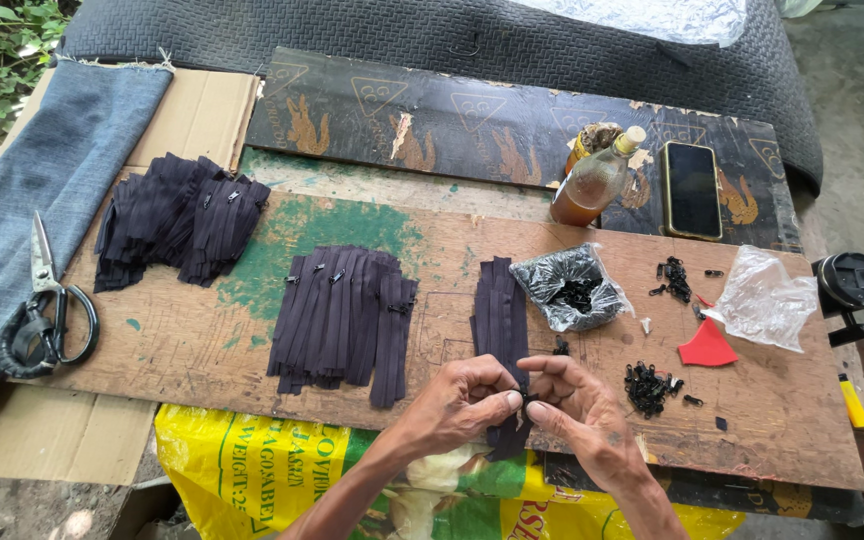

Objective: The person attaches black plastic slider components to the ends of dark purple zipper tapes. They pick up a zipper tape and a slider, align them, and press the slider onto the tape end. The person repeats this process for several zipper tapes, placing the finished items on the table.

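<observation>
One dark, seemingly closed zipper strip [501, 330] between hands.

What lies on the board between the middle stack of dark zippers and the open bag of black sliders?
In the head view, a narrower pile of dark zippers lies between the middle stack and the bag.

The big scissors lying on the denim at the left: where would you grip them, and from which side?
Probably by the handle loops. The scissors lie flat on the blue denim, blades closed and pointing away from the person, the wrapped loops at the near end. Coming from the near side, fingers can slip into the loops and stay off the blade tips. Both hands are busy with a dark zipper strip.
</observation>
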